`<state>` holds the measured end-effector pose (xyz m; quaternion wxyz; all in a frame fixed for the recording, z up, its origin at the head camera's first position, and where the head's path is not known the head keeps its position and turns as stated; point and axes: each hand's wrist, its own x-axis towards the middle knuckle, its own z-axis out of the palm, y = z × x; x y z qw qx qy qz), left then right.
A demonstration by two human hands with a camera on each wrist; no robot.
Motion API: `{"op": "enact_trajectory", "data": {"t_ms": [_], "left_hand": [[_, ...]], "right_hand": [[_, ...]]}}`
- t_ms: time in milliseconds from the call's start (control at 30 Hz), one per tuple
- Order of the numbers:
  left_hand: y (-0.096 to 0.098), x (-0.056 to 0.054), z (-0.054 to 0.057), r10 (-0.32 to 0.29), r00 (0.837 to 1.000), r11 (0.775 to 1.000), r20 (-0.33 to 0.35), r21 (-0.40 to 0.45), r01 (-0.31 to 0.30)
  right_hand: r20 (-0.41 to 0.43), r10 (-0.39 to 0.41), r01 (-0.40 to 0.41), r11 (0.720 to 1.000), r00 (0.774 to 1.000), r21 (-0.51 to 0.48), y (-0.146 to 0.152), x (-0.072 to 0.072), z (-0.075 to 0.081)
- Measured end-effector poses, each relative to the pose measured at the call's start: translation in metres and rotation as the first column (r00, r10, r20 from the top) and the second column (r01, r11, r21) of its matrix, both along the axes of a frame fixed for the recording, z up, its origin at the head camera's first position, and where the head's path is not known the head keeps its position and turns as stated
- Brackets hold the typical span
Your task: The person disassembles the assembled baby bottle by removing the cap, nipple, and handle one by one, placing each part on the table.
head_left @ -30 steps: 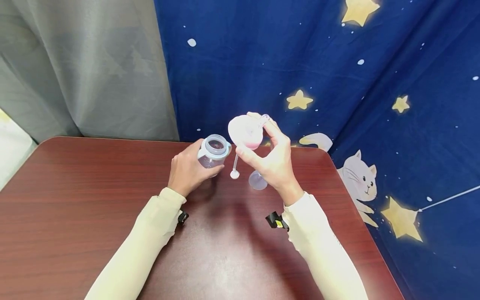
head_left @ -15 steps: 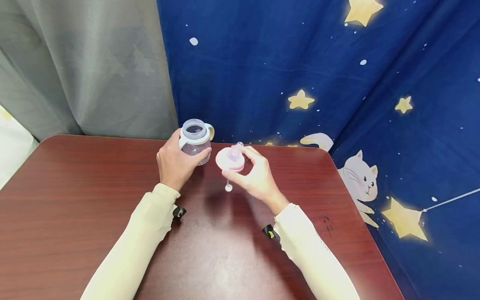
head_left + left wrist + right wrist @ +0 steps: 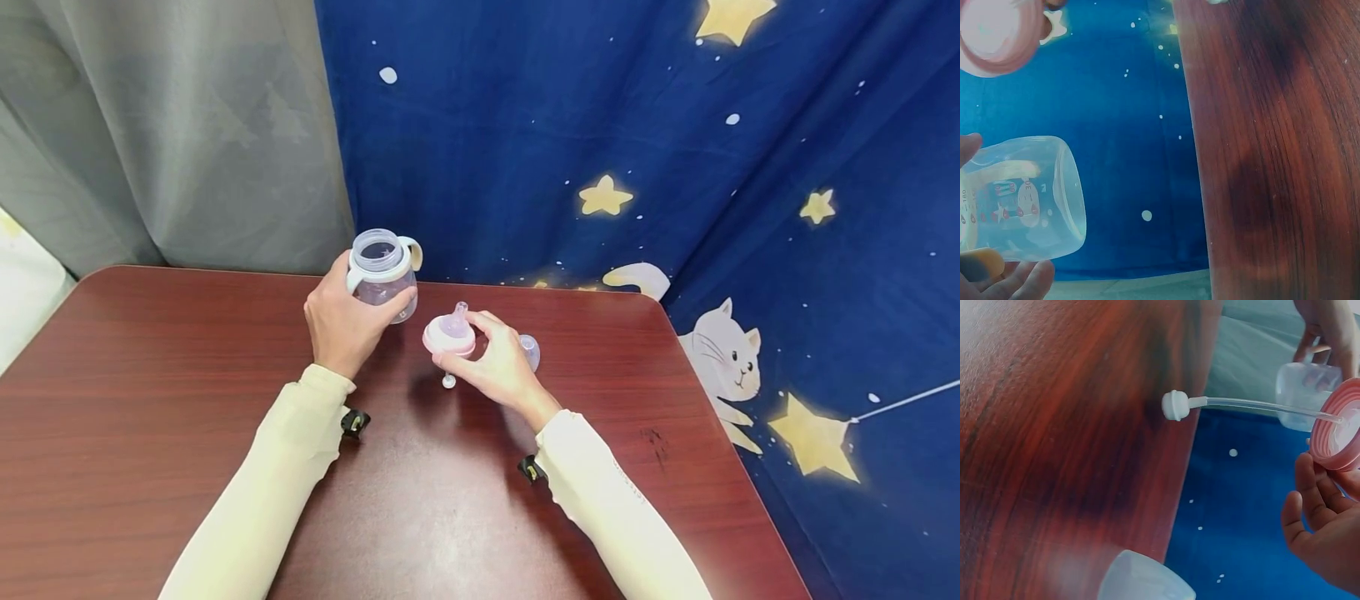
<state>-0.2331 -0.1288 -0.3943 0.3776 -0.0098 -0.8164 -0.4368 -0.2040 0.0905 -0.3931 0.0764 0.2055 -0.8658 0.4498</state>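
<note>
In the head view, the left hand point(image 3: 341, 325) was curled round the bottle point(image 3: 386, 292), thumb in front, with its open mouth up. The right hand point(image 3: 498, 367) pinched the pink top point(image 3: 448, 340) between thumb and fingers. The top was between the two hands, apart from the bottle, and a clear cap point(image 3: 530, 352) was on the bench point(image 3: 187, 375) just behind the right hand. I think the best way was to hold the bottle firmly but not squeeze it, and to pinch the top by its rim, nice and level, so the white ball point(image 3: 448, 382) under it could hang free and not bump the left hand. The left wrist view showed what the head view did not: a star and little red marks point(image 3: 1016, 209) on the bottle's side, and its bottom up off the bench. The bottle's mouth was out of sight there. The right wrist view showed the whole bendy straw point(image 3: 1260, 406), from the ball up into the top, and the grooves point(image 3: 1329, 428) inside the pink ring, both mostly hidden from the head view.
</note>
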Motion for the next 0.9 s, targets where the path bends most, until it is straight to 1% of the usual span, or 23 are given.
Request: {"op": "enact_trajectory", "data": {"t_ms": [133, 267, 367, 500, 600, 700, 800, 900], "left_hand": [[-0.002, 0.0, -0.001, 0.004, 1.0, 1.0, -0.001, -0.002, -0.004], [-0.002, -0.001, -0.002, -0.004, 1.0, 1.0, -0.001, -0.009, 0.003], [-0.003, -0.002, -0.003, -0.006, 1.0, 1.0, -0.002, -0.015, 0.006], [-0.003, -0.003, -0.005, -0.007, 1.0, 1.0, 0.001, -0.018, 0.007], [-0.003, -0.002, -0.007, -0.012, 1.0, 1.0, 0.008, -0.02, 0.012], [-0.001, -0.002, -0.009, -0.021, 1.0, 0.999, 0.014, -0.026, 0.022], [0.001, -0.003, -0.011, -0.029, 0.999, 0.999, 0.019, -0.037, 0.03], [0.002, -0.004, -0.012, -0.034, 0.999, 0.999, 0.021, -0.039, 0.035]], "right_hand": [[0.014, -0.032, 0.031, 0.999, 0.999, 0.026, -0.002, -0.009, -0.007], [0.05, -0.071, 0.07, 0.997, 0.996, 0.031, -0.002, -0.021, -0.014], [0.077, -0.11, 0.106, 0.993, 0.991, 0.05, -0.004, -0.029, -0.018], [0.117, -0.167, 0.155, 0.982, 0.979, 0.106, -0.008, -0.041, -0.023], [0.14, -0.227, 0.201, 0.963, 0.964, 0.181, -0.012, -0.049, -0.027], [0.16, -0.287, 0.238, 0.933, 0.944, 0.268, -0.016, -0.056, -0.031], [0.184, -0.321, 0.244, 0.905, 0.929, 0.348, -0.019, -0.061, -0.037], [0.18, -0.337, 0.241, 0.879, 0.924, 0.412, -0.02, -0.064, -0.044]]}}
